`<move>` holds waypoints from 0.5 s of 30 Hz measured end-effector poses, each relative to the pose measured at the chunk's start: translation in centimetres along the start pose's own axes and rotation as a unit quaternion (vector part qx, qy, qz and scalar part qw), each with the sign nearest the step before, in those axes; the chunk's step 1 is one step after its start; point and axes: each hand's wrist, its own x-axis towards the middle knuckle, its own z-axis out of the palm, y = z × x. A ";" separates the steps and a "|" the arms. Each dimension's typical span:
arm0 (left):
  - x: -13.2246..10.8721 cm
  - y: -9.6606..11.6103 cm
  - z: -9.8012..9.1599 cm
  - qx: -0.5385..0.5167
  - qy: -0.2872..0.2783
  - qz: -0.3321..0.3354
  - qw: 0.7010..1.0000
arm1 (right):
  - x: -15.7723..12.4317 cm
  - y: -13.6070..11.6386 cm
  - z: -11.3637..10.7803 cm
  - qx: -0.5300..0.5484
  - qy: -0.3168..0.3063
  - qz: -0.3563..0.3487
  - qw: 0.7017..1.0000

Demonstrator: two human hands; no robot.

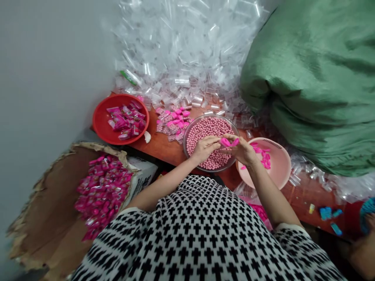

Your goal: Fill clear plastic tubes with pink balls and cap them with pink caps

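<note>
Both my hands are raised over a round metal-rimmed bowl (211, 125) full of small pink beads. My right hand (243, 151) is closed around bright pink plastic pieces (225, 142), which look like small caps. From the left, my left hand (205, 149) reaches towards them with its fingers pressed together; whatever is in its fingertips is too small to make out. Just right of the bowl, a pale pink basin (281, 166) holds more bright pink pieces, partly hidden by my right forearm. Behind the bowl lies a group of clear containers (174, 123) with pink tops and beads inside.
A red basin (101, 121) with pink wrapped packets stands at the left. Below it is a torn cardboard box (43, 210) of similar packets. Clear plastic tubes (181, 50) are heaped at the back, beside a big green sack (310, 86). Blue pieces (325, 213) and another person's hand (370, 222) are at right.
</note>
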 end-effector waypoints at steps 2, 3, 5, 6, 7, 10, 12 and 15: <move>-0.4 -0.4 -0.2 0.020 -0.002 0.013 1.000 | 0.4 0.2 0.8 0.013 -0.026 0.077 0.997; -0.6 -0.6 -0.3 0.024 0.003 0.011 1.000 | 0.7 0.5 1.3 0.022 -0.029 0.098 0.994; -1.0 -1.0 -0.6 0.029 0.017 0.002 0.999 | 1.6 1.4 2.3 0.037 -0.018 0.102 0.994; -1.2 -1.2 -0.7 0.030 0.025 -0.001 0.999 | 2.0 1.9 2.8 0.043 -0.008 0.091 0.995; -1.3 -1.3 -0.9 0.032 0.032 0.000 0.999 | 2.5 2.5 3.3 0.047 0.002 0.076 0.996; -1.1 -1.3 -1.9 0.044 0.050 0.017 0.998 | 4.3 3.7 5.0 0.042 0.033 0.022 0.998; -0.5 -1.4 -2.7 0.061 0.068 0.023 0.996 | 5.8 3.8 6.0 0.023 0.050 -0.003 0.998; 1.2 -1.7 -4.3 0.078 0.087 0.025 0.993 | 8.3 2.7 7.1 -0.050 0.035 0.018 0.998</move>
